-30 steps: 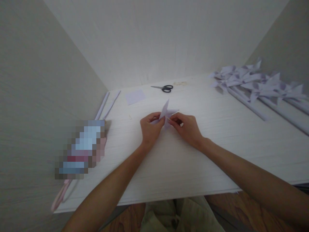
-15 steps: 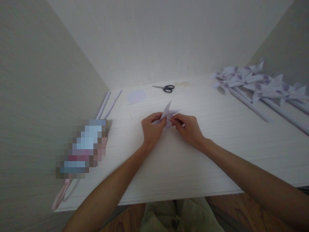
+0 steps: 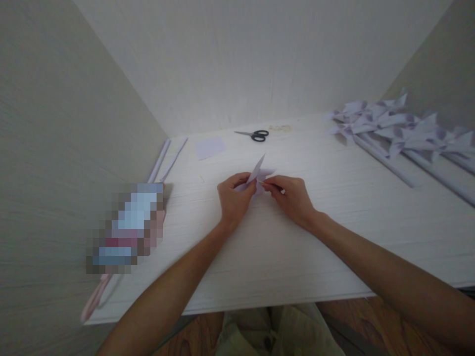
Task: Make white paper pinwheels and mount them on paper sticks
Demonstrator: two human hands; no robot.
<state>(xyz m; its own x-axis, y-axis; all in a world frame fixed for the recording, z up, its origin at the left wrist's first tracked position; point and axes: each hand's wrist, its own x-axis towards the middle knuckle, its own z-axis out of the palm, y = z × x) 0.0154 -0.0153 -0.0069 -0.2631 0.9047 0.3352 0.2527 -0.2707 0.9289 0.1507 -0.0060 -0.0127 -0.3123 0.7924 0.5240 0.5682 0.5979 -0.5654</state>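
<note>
My left hand is closed on a pale lilac paper pinwheel, its thumb pressed near the middle and one blade pointing up. Close against its right side, my right hand pinches a thin pale stick between thumb and forefinger. The stick's tip meets the paper near the pinwheel's centre, but I cannot tell whether it passes through. My fingers hide part of the folded blades. Both hands are just above the white table.
Scissors and a lilac paper square lie at the back, beside small pale bits. Several finished pinwheels on paper sticks fill the right. Paper rolls and a blurred-out item with a pink strap lie left.
The upright blade has tipped very slightly to the right. Both hands keep nearly the same place and grip.
</note>
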